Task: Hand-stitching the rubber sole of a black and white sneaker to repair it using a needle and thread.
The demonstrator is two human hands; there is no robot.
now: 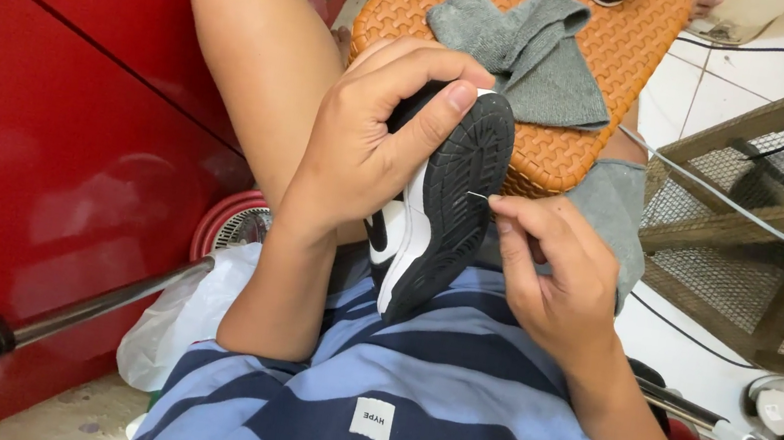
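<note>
Gripping a black-and-white sneaker (440,201) at the frame's centre, the left hand (361,150) wraps its upper, thumb pressed across the toe, so the black treaded sole is turned toward the right hand (557,272). That hand's grip is pinched on a thin needle (478,196), its tip touching the sole's edge, apparently the reason for the shoe's tilt. The sneaker's long axis runs from the toe at upper right down to the heel at lower left, over the striped shirt (448,409). Behind it lies a grey cloth (535,52) on an orange woven stool (618,38).
</note>
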